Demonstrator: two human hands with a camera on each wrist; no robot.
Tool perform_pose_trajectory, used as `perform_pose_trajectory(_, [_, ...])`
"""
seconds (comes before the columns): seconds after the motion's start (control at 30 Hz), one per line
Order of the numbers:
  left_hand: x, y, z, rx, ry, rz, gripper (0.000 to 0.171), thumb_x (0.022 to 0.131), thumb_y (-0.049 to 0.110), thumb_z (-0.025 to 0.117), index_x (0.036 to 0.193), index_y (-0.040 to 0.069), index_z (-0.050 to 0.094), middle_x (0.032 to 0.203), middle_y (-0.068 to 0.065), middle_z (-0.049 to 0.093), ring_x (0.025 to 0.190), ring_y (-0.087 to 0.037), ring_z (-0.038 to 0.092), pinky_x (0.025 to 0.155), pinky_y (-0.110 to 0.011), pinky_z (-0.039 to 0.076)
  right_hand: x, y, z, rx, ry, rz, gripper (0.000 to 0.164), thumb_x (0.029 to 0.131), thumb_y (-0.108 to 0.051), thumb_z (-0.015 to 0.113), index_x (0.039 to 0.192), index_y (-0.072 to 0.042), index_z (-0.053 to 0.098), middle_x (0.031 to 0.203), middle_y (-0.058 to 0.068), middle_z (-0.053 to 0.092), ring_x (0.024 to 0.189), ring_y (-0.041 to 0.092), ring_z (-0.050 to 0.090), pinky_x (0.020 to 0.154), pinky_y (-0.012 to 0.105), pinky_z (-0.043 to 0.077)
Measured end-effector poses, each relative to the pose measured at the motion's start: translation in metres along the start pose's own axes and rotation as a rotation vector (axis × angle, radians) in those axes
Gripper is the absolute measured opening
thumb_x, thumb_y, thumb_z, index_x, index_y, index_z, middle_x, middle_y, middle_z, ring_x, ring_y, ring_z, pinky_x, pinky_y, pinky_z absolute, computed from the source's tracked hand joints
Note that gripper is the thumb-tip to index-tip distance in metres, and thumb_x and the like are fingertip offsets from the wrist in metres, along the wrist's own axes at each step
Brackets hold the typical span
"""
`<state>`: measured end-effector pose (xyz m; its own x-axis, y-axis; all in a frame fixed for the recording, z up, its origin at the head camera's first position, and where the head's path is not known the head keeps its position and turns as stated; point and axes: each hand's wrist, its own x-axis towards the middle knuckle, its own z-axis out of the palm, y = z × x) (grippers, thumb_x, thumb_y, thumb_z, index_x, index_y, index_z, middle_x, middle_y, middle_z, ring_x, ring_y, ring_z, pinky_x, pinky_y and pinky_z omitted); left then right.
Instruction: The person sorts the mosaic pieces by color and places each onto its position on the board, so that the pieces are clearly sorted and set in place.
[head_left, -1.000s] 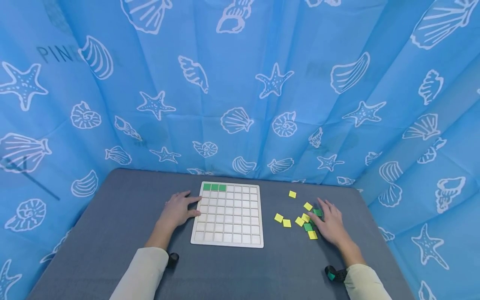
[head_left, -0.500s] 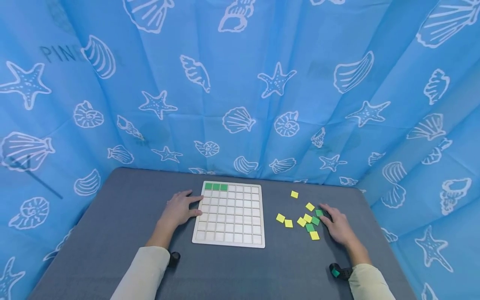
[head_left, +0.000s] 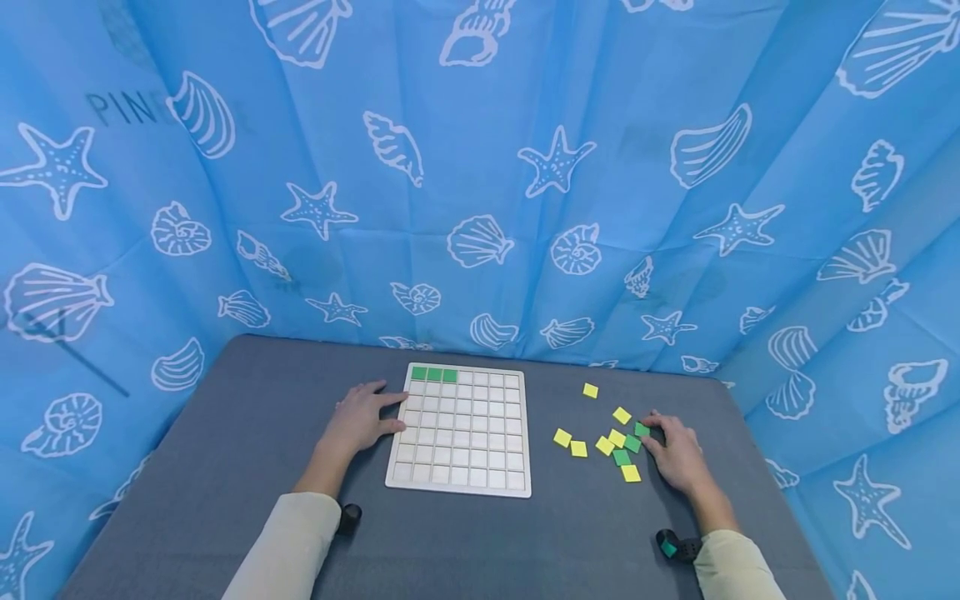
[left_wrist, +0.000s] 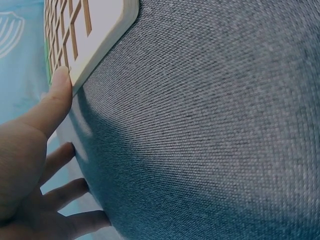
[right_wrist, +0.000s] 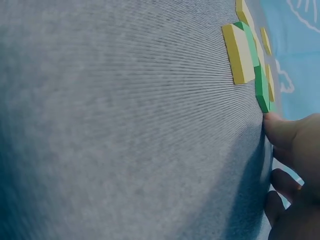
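A white square grid board (head_left: 459, 479) lies on the table, with three green square tiles (head_left: 434, 375) filling the left end of its far row. My left hand (head_left: 362, 419) rests at the board's left edge, thumb and index finger extended onto it; in the left wrist view the thumb (left_wrist: 61, 87) lies on the rim and the other fingers are spread. To the right, loose yellow tiles (head_left: 604, 446) and green tiles (head_left: 621, 457) lie scattered. My right hand (head_left: 677, 454) pinches the outermost green tile (head_left: 641, 429) between thumb and index finger, low at the table.
The grey cloth-covered table (head_left: 480, 542) ends at a blue curtain (head_left: 480, 167) with white shell prints, which hangs behind and along both sides. One yellow tile (head_left: 591, 390) lies apart toward the back. Black bands sit on both wrists.
My right hand has drawn back rightward from over the tile cluster, uncovering the green tiles, and its thumb and index finger have closed in on the outermost one. The left hand stays at the board.
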<state>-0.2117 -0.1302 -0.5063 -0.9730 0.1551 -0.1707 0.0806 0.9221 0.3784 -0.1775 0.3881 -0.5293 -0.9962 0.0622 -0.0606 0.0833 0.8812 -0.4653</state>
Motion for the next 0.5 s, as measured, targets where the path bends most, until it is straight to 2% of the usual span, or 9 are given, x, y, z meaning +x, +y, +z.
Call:
perform_pose_trajectory(0.1, [0.0011,-0.0005,0.0002,-0.005,-0.007,-0.013,0.06,0.092,0.039,0.075,0.148,0.027,0.057,0.162,-0.022,0.038,0.149,-0.054,0.03,0.112,-0.077,0.031,0.0009,-0.0006,0.0021,0.02,0.04,0.016,0.028,0.101,-0.008,0.061,0.126,0.004,0.057,0.151,0.034,0.042,0.135,0.057,0.036,0.108,0.073,0.029])
perform_pose_trajectory(0.3, [0.0025,0.0002,-0.0009,-0.005,-0.015,-0.012,0.061,0.091,0.04,0.076,0.148,0.028,0.057,0.162,-0.021,0.038,0.15,-0.053,0.03,0.112,-0.077,0.031,-0.0006,-0.0025,-0.0012,0.057,0.104,0.003,0.015,0.1,-0.009,0.063,0.107,0.002,0.057,0.137,0.033,0.058,0.132,0.053,0.048,0.107,0.067,0.039])
perform_pose_trajectory(0.5, [0.0039,-0.0022,-0.0001,-0.007,-0.011,-0.015,0.06,0.091,0.04,0.076,0.147,0.028,0.057,0.163,-0.02,0.038,0.15,-0.053,0.029,0.112,-0.077,0.031,-0.0019,-0.0097,-0.0067,0.086,0.085,0.051,0.018,0.104,-0.015,0.058,0.111,0.001,0.054,0.137,0.031,0.06,0.131,0.052,0.05,0.105,0.066,0.04])
